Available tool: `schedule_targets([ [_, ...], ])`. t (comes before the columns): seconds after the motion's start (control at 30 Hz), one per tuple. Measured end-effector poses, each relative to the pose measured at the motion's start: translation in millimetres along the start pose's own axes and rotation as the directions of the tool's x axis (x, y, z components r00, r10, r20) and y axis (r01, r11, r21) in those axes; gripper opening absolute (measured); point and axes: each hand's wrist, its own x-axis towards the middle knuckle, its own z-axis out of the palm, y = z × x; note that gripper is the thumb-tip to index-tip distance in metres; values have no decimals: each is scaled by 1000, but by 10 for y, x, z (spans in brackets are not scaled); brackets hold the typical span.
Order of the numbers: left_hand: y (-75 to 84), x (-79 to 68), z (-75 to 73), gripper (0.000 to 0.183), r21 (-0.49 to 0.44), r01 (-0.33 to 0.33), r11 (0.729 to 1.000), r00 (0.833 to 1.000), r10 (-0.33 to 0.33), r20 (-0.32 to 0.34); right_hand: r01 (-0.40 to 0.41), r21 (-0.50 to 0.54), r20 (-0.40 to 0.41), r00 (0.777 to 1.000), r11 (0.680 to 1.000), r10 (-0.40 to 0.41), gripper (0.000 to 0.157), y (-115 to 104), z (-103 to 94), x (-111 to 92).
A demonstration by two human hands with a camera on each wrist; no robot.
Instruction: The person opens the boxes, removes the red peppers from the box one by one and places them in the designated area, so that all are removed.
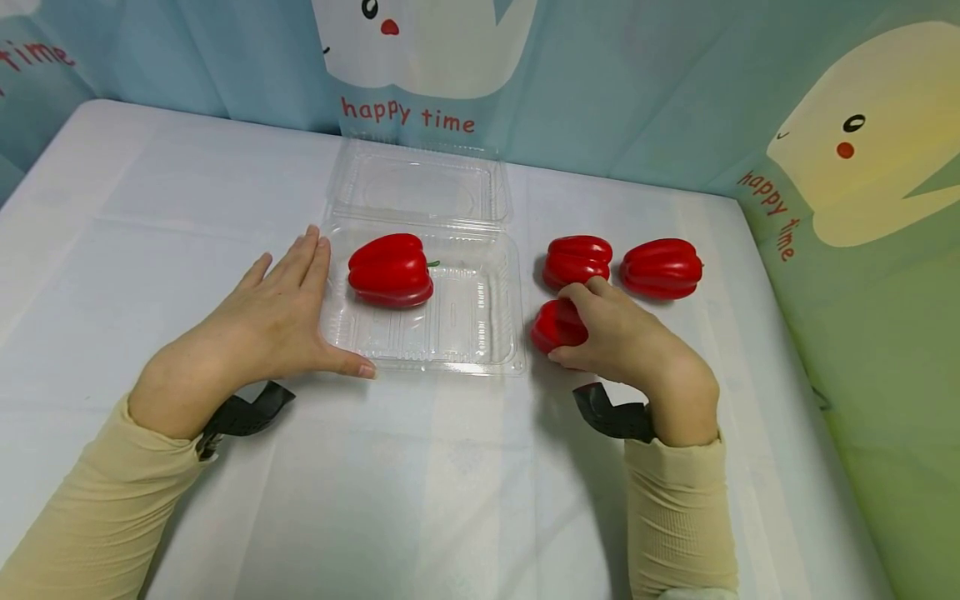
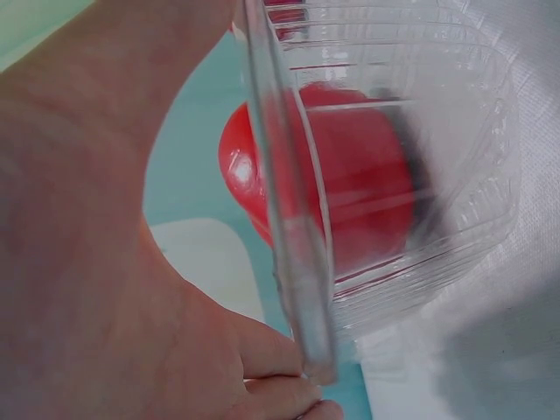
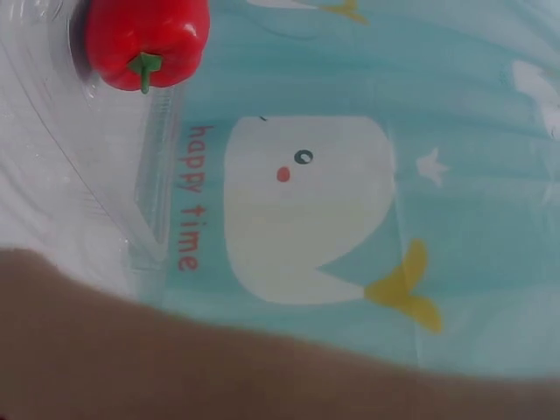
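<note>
A clear plastic clamshell container [image 1: 480,350] lies open with one red bell pepper [image 1: 390,271] in the left of its base, its green stem facing right. My left hand [image 1: 273,321] rests against the container's left rim, fingers straight and thumb spread along the front edge. In the left wrist view, fingertips [image 2: 280,394] touch the clear rim. To the container's right, my right hand [image 1: 618,333] grips a second red bell pepper [image 1: 553,327] from above, partly covering it. The right wrist view shows the pepper [image 3: 144,39] in the container, but not the gripped one.
Two more red bell peppers, one behind my right hand [image 1: 577,258] and another further right [image 1: 662,268], lie on the white-covered table [image 1: 375,500]. The container's lid [image 1: 420,183] is folded back toward a blue printed curtain [image 1: 637,83]. A green curtain [image 1: 885,375] borders the right side.
</note>
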Motion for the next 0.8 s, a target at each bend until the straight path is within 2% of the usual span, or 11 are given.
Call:
schedule_targets([
  [0.2, -1, 1, -2, 150, -2, 0, 1000, 1000, 0, 0, 27, -62, -22, 999, 998, -28, 59, -8, 3, 0],
  [0.4, 0, 0, 0, 151, -7, 0, 1000, 1000, 0, -2, 21, -45, -7, 1000, 999, -22, 61, -13, 6, -11],
  [0.63, -3, -1, 2, 151, -7, -1, 1000, 1000, 1, -2, 50, -77, -61, 997, 996, -54, 52, -11, -10, -23],
  [0.8, -2, -5, -1, 150, -6, -3, 1000, 1000, 3, -3, 77, -107, -84, 993, 991, -86, 52, -15, -5, -15],
])
